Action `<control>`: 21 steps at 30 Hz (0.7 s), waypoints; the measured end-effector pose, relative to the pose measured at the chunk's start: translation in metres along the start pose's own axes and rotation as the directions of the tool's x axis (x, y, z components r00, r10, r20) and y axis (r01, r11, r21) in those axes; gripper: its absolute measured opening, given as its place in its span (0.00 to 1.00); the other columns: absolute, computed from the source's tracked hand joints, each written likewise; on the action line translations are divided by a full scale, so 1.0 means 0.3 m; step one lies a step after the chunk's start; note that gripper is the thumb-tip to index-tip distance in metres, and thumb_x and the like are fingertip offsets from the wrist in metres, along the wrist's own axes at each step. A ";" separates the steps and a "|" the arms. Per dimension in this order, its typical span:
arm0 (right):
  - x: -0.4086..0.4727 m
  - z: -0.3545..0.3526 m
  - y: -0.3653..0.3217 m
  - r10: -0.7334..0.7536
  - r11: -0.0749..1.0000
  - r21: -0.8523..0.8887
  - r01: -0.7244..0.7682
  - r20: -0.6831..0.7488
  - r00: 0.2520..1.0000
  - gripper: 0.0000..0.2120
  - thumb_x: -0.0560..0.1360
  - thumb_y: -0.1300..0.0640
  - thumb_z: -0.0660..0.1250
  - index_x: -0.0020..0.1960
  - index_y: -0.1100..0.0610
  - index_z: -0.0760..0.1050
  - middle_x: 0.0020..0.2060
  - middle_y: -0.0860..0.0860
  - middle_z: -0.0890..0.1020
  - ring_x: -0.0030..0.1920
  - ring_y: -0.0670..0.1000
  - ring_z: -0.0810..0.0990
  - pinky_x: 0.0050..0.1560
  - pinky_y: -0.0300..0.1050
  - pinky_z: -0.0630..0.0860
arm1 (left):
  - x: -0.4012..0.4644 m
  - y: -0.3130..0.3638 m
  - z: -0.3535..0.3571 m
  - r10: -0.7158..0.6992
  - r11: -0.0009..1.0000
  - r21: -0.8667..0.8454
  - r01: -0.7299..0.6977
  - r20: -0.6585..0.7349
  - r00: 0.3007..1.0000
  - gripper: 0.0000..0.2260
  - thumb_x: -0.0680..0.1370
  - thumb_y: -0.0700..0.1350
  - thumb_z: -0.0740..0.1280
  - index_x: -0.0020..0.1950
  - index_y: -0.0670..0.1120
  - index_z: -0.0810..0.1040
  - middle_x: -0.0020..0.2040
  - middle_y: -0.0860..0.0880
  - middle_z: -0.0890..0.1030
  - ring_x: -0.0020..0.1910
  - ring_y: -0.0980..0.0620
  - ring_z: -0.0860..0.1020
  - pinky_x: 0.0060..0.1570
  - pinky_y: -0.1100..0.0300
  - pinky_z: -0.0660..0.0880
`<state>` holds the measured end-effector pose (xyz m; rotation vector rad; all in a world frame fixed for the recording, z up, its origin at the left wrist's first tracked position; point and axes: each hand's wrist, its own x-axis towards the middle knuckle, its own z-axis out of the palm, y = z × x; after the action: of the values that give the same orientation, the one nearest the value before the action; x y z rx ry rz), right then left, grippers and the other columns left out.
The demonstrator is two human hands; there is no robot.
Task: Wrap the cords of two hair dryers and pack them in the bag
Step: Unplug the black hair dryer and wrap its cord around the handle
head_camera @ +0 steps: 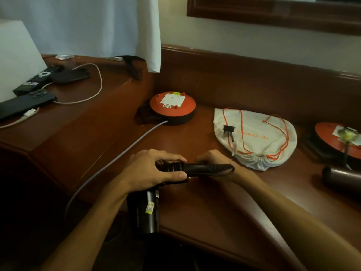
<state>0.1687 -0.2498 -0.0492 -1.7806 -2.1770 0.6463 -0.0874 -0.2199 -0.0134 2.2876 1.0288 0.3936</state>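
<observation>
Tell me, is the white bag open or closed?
Closed. The white bag lies flat on the desk, its mouth gathered tight by the orange drawstring.

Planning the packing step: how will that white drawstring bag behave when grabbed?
The bag lies flat and creased, so it's probably floppy and light. Its mouth is cinched by the orange cord, so it likely needs two hands to open. Pushed, it may just slide on the glossy desk.

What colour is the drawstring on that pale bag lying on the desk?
Orange. The drawstring loops across the off-white bag, clearest in the head view.
</observation>
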 end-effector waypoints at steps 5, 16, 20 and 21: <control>0.033 -0.119 -0.082 -0.082 0.995 0.061 0.080 0.037 0.996 0.19 0.72 0.53 0.78 0.33 0.64 0.76 0.29 0.59 0.77 0.28 0.48 0.69 0.30 0.43 0.65 | 0.022 0.038 0.025 -0.057 0.958 0.285 0.044 0.038 0.998 0.39 0.64 0.80 0.61 0.72 0.67 0.68 0.54 0.58 0.80 0.55 0.53 0.78 0.50 0.57 0.66; -0.014 -0.146 -0.205 -0.134 0.988 -0.043 0.145 0.202 0.970 0.08 0.75 0.60 0.65 0.43 0.57 0.83 0.35 0.53 0.83 0.34 0.51 0.80 0.37 0.57 0.77 | 0.085 0.063 0.074 -0.153 0.871 0.491 0.024 0.224 0.963 0.22 0.79 0.71 0.53 0.71 0.67 0.63 0.58 0.46 0.81 0.59 0.40 0.78 0.57 0.44 0.68; -0.057 -0.150 -0.181 -0.137 0.987 -0.062 0.148 0.155 0.978 0.08 0.79 0.60 0.64 0.45 0.56 0.82 0.35 0.52 0.83 0.33 0.49 0.81 0.35 0.51 0.78 | 0.093 0.076 0.047 -0.107 0.922 0.385 0.043 0.145 0.984 0.15 0.79 0.70 0.56 0.64 0.70 0.72 0.55 0.54 0.82 0.57 0.44 0.79 0.50 0.50 0.67; -0.064 -0.151 -0.171 -0.140 0.988 -0.057 0.147 0.108 0.984 0.08 0.80 0.60 0.65 0.47 0.57 0.82 0.35 0.50 0.83 0.34 0.47 0.81 0.36 0.49 0.79 | 0.095 0.072 0.037 -0.106 0.931 0.360 0.058 0.115 0.988 0.14 0.79 0.70 0.56 0.62 0.70 0.72 0.54 0.56 0.83 0.56 0.46 0.80 0.49 0.50 0.67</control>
<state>0.1497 -0.2682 0.0167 -1.6345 -2.3952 0.6552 -0.0507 -0.2143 -0.0079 2.5348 1.2025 0.0167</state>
